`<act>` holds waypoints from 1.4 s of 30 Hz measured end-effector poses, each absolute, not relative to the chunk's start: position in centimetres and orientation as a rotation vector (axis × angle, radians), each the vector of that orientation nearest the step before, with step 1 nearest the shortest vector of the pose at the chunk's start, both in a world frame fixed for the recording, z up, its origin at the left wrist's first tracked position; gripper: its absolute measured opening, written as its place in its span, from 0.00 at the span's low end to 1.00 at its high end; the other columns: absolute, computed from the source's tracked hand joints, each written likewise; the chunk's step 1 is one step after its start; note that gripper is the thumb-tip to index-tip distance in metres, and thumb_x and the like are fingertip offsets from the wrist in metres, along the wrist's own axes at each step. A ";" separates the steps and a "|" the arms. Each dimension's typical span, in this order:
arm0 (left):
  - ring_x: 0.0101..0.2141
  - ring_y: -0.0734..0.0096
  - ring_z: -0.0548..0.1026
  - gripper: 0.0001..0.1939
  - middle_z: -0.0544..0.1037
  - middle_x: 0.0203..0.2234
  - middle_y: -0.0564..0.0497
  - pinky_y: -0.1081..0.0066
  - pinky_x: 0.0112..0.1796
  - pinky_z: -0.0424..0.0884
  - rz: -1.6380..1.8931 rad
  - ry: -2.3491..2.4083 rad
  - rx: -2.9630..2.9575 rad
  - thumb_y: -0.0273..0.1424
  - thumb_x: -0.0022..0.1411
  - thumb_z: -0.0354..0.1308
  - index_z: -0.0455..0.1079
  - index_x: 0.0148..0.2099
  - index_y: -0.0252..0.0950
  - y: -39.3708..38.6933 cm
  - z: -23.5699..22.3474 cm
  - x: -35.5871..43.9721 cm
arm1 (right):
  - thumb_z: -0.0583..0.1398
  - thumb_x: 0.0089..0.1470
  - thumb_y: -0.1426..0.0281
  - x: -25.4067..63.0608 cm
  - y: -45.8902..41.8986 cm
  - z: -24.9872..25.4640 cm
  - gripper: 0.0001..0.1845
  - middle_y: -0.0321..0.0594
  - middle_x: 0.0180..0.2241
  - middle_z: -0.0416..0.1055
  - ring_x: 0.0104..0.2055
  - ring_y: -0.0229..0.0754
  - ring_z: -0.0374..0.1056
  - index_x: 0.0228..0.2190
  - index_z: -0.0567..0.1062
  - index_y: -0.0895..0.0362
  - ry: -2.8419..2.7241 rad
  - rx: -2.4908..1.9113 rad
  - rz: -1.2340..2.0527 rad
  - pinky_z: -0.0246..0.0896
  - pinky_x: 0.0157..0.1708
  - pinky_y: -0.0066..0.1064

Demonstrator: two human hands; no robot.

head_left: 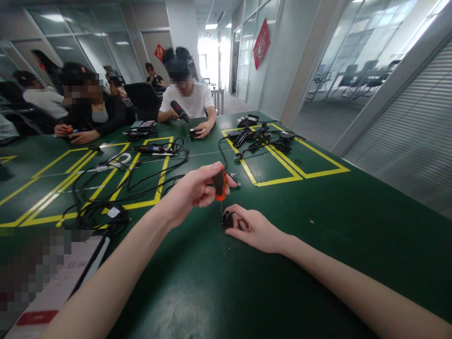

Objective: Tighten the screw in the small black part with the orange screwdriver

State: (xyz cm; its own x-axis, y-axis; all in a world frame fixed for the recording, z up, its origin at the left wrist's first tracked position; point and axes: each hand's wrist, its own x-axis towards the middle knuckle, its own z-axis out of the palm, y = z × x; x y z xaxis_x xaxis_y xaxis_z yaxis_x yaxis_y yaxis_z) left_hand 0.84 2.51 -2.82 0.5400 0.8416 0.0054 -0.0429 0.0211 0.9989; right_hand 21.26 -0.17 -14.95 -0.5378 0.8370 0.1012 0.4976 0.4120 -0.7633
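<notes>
My left hand (205,186) is closed around the black and orange handle of a screwdriver (220,183). The screwdriver stands nearly upright, its thin shaft reaching down to a small black part (228,220) on the green table. Fingers and thumb of my right hand (249,228) pinch that black part from the right side. It has a short round post on top; its exact kind I cannot make out. The tip of the shaft meets the part's left edge, where the contact is too small to see clearly.
Yellow tape (278,181) marks rectangles on the green table (318,263). Black cables (158,174) lie to the left, more black devices and cords (261,136) at the back right. Across the table a person (192,99) holds a power drill (180,111). Another person (92,108) sits further left.
</notes>
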 end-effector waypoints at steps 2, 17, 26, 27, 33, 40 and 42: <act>0.20 0.79 0.59 0.26 0.80 0.34 0.44 0.73 0.21 0.51 0.788 0.752 1.359 0.54 0.60 0.62 0.74 0.35 0.32 2.6 -2.7 0.8 | 0.64 0.62 0.66 21.3 -0.2 -14.9 0.17 0.26 0.25 0.68 0.23 0.34 0.61 0.50 0.68 0.56 -2.199 -1.131 0.949 0.54 0.29 0.27; 0.22 0.76 0.63 0.26 0.78 0.28 0.46 0.74 0.19 0.48 0.762 0.727 1.383 0.54 0.58 0.65 0.74 0.38 0.32 2.6 -2.7 0.8 | 0.64 0.62 0.66 21.3 -0.1 -15.0 0.18 0.27 0.25 0.68 0.24 0.35 0.61 0.51 0.69 0.56 -2.194 -1.146 0.937 0.55 0.30 0.27; 0.20 0.77 0.58 0.28 0.77 0.29 0.45 0.72 0.21 0.49 0.755 0.749 1.352 0.56 0.59 0.60 0.75 0.36 0.32 2.6 -2.5 1.0 | 0.64 0.62 0.65 21.3 -0.1 -15.0 0.18 0.28 0.26 0.70 0.24 0.35 0.62 0.51 0.69 0.56 -2.205 -1.137 0.937 0.55 0.29 0.27; 0.20 0.78 0.58 0.28 0.78 0.30 0.44 0.72 0.20 0.49 0.752 0.749 1.342 0.55 0.59 0.60 0.75 0.36 0.32 2.6 -2.5 0.9 | 0.64 0.62 0.65 21.3 -0.1 -15.0 0.18 0.28 0.26 0.70 0.24 0.35 0.62 0.51 0.69 0.56 -2.207 -1.135 0.937 0.55 0.29 0.27; 0.20 0.78 0.61 0.24 0.81 0.32 0.43 0.73 0.20 0.49 0.798 0.738 1.341 0.51 0.56 0.66 0.72 0.36 0.32 2.6 -2.5 0.9 | 0.64 0.62 0.66 21.3 -0.1 -15.2 0.18 0.27 0.25 0.69 0.24 0.35 0.61 0.51 0.69 0.56 -2.198 -1.135 0.931 0.54 0.30 0.28; 0.20 0.79 0.59 0.26 0.77 0.29 0.47 0.74 0.19 0.46 0.788 0.737 1.323 0.51 0.56 0.67 0.74 0.39 0.32 2.6 -2.7 0.7 | 0.64 0.62 0.66 21.2 -0.1 -14.9 0.18 0.27 0.25 0.68 0.24 0.35 0.61 0.51 0.69 0.56 -2.201 -1.139 0.928 0.53 0.29 0.27; 0.20 0.81 0.58 0.26 0.77 0.30 0.47 0.73 0.19 0.44 0.758 0.744 1.351 0.52 0.58 0.67 0.76 0.40 0.31 2.6 -2.7 0.7 | 0.64 0.62 0.66 21.2 -0.1 -14.9 0.18 0.27 0.25 0.68 0.24 0.35 0.61 0.51 0.69 0.56 -2.201 -1.142 0.924 0.53 0.29 0.27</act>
State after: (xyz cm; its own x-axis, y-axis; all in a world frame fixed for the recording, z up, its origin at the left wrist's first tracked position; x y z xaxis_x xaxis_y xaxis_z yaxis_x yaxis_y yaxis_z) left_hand 0.68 2.57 -2.68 0.5616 0.8268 -0.0303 -0.0455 0.0675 0.9967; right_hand 21.21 -0.13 -14.87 -0.5295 0.8409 0.1121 0.5087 0.4205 -0.7513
